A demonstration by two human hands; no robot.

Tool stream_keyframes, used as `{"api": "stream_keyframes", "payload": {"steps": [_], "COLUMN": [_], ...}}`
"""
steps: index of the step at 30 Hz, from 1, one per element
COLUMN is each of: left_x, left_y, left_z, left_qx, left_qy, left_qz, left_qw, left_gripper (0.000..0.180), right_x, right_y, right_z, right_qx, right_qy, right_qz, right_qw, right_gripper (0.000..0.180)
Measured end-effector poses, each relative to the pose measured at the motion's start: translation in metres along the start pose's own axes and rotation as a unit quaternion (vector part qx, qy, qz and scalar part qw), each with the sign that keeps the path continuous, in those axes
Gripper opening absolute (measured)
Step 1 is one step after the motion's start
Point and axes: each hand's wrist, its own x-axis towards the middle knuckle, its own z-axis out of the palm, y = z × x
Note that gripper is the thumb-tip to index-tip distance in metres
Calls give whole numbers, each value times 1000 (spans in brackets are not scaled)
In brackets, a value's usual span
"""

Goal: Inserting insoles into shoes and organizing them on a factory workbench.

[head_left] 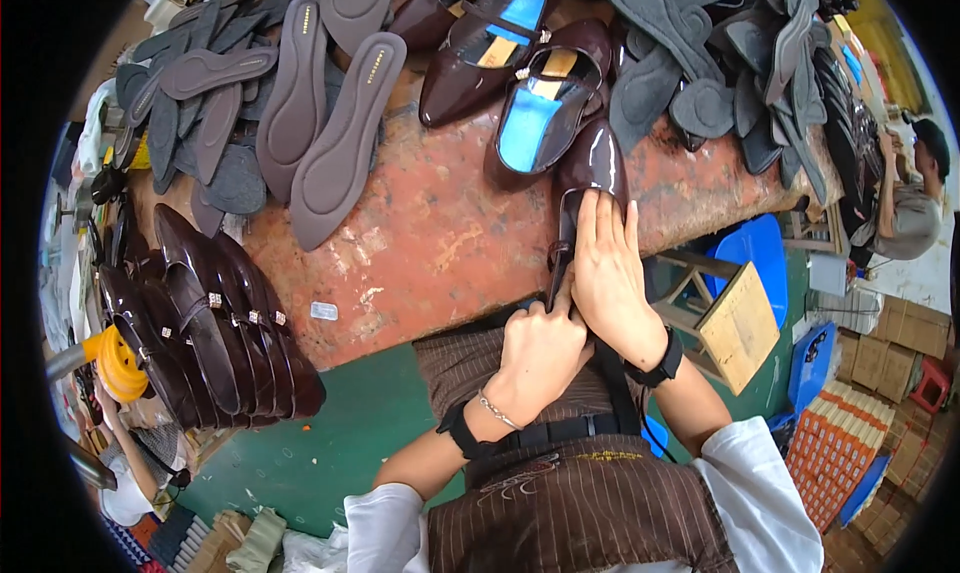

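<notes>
A glossy dark burgundy pointed shoe (594, 155) lies at the table's front edge, its toe pointing away from me. My right hand (613, 288) reaches into its opening with the fingers stretched out flat; the fingertips are at the inside of the toe part. Closed around the heel end of the same shoe is my left hand (540, 358), close beside the right wrist. The inside of the shoe is mostly hidden under my right hand. Just beyond it stands another burgundy strap shoe (588, 55) with a blue patch (530, 128) inside.
Padded brown insoles (350, 143) lie on the worn red table (430, 263), left of the shoes. Grey insoles (700, 108) pile up at the right. Several finished-looking strap shoes (215, 323) stand in a row at the left. A wooden stool (738, 328) is at the right.
</notes>
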Motion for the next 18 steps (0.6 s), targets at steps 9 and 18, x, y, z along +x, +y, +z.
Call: {"api": "stream_keyframes", "payload": {"steps": [9, 18], "left_x": [3, -2], "left_y": [-1, -2], "left_z": [-8, -25], "left_qx": [-29, -28], "left_qy": [-7, -11], "left_qz": [0, 13], "left_qw": [1000, 999], "left_gripper": [38, 47], "right_x": [19, 40], "right_y": [5, 11], "right_z": [18, 25], "right_qx": [62, 96], "right_qy": [-1, -245], "right_qz": [5, -71], "right_qw": [998, 962], "right_gripper": [15, 17]}}
